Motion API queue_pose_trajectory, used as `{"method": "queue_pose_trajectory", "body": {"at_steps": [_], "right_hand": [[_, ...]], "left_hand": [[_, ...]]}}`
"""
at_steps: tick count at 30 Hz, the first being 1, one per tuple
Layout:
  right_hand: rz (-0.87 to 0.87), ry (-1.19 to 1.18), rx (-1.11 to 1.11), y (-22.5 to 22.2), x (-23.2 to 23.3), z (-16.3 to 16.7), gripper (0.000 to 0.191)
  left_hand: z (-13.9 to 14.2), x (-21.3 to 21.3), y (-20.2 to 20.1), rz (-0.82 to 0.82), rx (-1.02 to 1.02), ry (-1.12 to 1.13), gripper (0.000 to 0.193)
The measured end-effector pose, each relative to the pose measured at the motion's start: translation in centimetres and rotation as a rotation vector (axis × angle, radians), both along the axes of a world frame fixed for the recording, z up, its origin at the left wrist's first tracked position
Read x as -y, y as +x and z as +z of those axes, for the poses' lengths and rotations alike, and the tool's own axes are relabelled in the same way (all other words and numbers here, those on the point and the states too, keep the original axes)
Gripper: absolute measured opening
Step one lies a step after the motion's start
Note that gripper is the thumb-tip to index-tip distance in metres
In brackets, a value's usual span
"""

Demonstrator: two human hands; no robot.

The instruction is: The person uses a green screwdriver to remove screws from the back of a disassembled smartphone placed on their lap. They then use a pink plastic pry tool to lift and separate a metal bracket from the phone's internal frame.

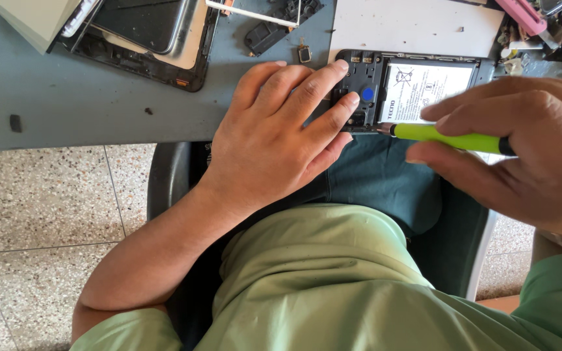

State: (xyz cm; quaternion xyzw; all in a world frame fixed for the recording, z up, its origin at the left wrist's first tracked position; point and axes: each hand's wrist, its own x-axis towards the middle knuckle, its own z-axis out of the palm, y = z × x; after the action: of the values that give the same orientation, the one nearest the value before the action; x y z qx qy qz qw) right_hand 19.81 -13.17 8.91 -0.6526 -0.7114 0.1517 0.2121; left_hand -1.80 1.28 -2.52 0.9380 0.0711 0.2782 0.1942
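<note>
An opened phone (417, 81) lies back-up at the near edge of a grey table (73, 97), its white battery and dark inner frame exposed. My left hand (281, 130) rests flat on the phone's left end, fingers pressing the frame beside a small blue dot. My right hand (528, 149) holds a lime-green screwdriver (450, 138) almost level, its metal tip touching the phone's near edge close to my left fingertips.
A dismantled tablet or phone shell (151, 39) lies at the back left. Small black parts (274, 26) and a white sheet (417, 26) sit behind the phone. Tools clutter the far right (541, 26). Below the table edge are my lap and a tiled floor (40, 214).
</note>
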Motion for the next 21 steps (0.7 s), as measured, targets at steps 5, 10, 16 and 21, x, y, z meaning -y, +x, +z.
{"method": "queue_pose_trajectory", "body": {"at_steps": [5, 10, 16, 21], "right_hand": [[0.078, -0.041, -0.037, 0.9, 0.7, -0.3, 0.030], [0.097, 0.008, -0.081, 1.1, 0.6, -0.8, 0.030], [0.213, -0.008, -0.014, 0.8, -0.1, 0.4, 0.025], [0.257, -0.056, -0.016, 0.9, -0.7, 1.2, 0.023]], "left_hand": [[0.0, 0.0, -0.1, -0.009, -0.006, -0.004, 0.034], [-0.1, 0.0, 0.0, -0.006, -0.007, -0.003, 0.033], [-0.2, 0.0, 0.0, -0.005, -0.001, 0.010, 0.033], [-0.2, 0.0, 0.0, 0.000, 0.000, 0.019, 0.034]]}}
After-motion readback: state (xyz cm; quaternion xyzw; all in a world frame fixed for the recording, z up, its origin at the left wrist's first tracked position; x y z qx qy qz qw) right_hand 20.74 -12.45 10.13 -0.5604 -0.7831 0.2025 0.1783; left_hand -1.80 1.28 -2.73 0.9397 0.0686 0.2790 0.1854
